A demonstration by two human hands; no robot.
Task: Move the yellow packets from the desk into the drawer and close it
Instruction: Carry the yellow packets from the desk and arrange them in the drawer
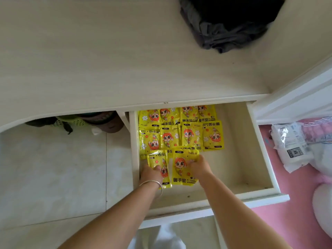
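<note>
Yellow packets point(179, 133) with orange-haired cartoon figures; cream drawer point(239, 141); pink bedding point(287, 221).

a bedroom at home: pale desk point(89, 69), pink bedding point(280, 221), folded clothes point(228, 31).

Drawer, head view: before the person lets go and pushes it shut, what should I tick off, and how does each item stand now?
1. Desk free of yellow packets: ok in view; only a dark cloth lies there.
2. Packets lying flat below the drawer rim: ok for the back rows; front two cannot tell.
3. Left hand out of the drawer: not ok, it holds the left front packet.
4. Right hand out of the drawer: not ok, it holds the right front packet.
5. Drawer front unobstructed: ok apart from the arms.
</note>
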